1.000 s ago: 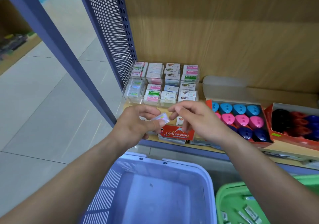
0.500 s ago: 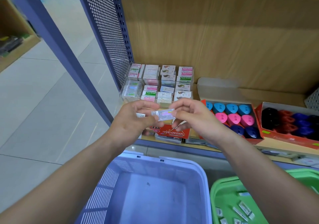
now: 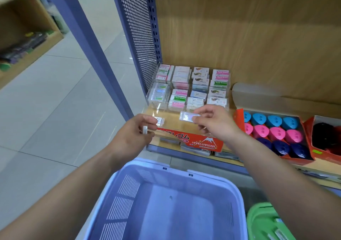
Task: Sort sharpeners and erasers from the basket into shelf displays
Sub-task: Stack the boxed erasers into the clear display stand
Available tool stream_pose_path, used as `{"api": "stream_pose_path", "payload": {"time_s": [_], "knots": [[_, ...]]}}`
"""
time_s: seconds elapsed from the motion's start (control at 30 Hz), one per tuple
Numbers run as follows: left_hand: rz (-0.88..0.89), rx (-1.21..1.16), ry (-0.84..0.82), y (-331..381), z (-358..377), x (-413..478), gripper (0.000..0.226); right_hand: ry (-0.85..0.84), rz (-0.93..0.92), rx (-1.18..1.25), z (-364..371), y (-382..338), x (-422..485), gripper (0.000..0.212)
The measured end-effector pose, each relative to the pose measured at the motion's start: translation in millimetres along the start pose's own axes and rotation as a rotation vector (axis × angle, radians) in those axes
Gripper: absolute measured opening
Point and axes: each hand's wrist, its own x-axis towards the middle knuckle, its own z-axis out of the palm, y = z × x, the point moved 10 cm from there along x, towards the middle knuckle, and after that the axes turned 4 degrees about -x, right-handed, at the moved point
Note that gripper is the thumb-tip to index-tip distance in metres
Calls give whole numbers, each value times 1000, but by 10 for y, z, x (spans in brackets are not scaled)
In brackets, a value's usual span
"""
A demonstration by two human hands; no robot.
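Silvery eraser (image 3: 187, 115), right hand (image 3: 217, 124) pinching, apparently wrapped

Below the shelf's front edge stand two baskets, one lavender basket (image 3: 129, 193) and one green basket (image 3: 258, 219). My right hand (image 3: 215, 123) pinches one wrapped eraser (image 3: 186, 115); my left hand (image 3: 132, 136) holds what look like two small erasers (image 3: 160, 121). The clear display (image 3: 162, 106) has eight compartments. The red box (image 3: 238, 116) shows four blue sharpeners (image 3: 273, 120), four pink sharpeners (image 3: 276, 133) and three navy sharpeners (image 3: 280, 147) in view.
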Motion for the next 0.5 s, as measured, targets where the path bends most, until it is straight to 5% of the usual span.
{"api": "stream_pose_path", "payload": {"time_s": [0.27,0.5], "knots": [[-33,-27,288,-160,-677,-32,22,13,-261,-404,881,-365,823,12],[-21,-134,332,-219,-819,19,13,71,-316,-799,1259,-352,977,24]]}}
